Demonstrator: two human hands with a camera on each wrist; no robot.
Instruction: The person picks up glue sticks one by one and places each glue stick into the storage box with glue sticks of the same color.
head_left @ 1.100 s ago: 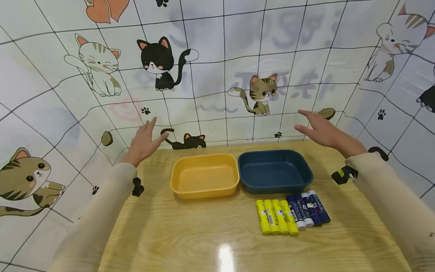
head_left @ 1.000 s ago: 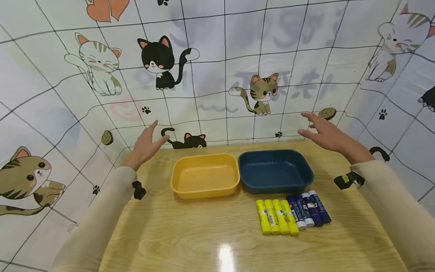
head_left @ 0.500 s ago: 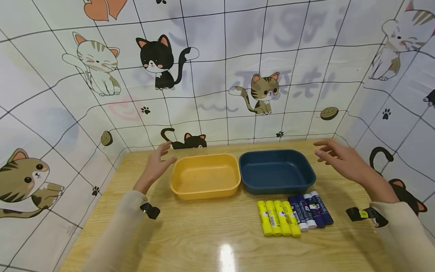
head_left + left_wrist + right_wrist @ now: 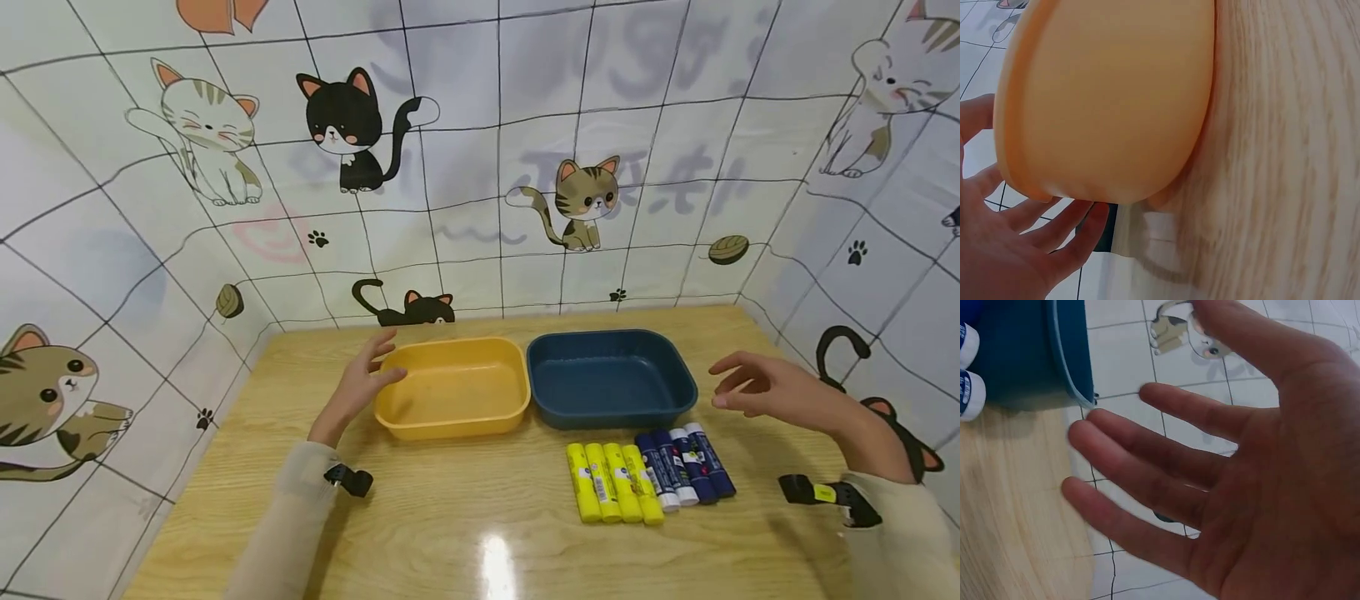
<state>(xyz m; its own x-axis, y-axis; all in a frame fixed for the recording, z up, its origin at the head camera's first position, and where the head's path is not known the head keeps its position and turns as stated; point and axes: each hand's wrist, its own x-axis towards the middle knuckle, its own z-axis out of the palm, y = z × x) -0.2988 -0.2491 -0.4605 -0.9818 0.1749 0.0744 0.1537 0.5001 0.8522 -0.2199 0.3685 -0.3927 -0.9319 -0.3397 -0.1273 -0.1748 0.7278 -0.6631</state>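
Note:
My left hand (image 4: pixel 358 387) is at the left end of a yellow tray (image 4: pixel 457 429), its thumb reaching over the rim. Seen from the left wrist, the fingers (image 4: pixel 1079 240) lie relaxed beside the tray's end wall; whether they touch it I cannot tell. Off the right end of a dark blue tray (image 4: pixel 615 418) hovers my right hand (image 4: pixel 783 396), loosely bent and holding nothing. The right wrist view shows its fingers (image 4: pixel 1141 475) spread, apart from the blue tray. Before that tray lie several yellow glue sticks (image 4: pixel 613 483) and several dark blue ones with white caps (image 4: pixel 684 467), side by side.
Both trays stand next to each other on a wooden table (image 4: pixel 450 517), near the back wall (image 4: pixel 465 167). Grid cloth with cartoon cats covers the walls on three sides. Each wrist wears a small black camera (image 4: pixel 348 481).
Both hands have come down from in front of the back wall. The left moved right to the yellow tray's end; the right moved down and outward. Trays and glue sticks stayed put.

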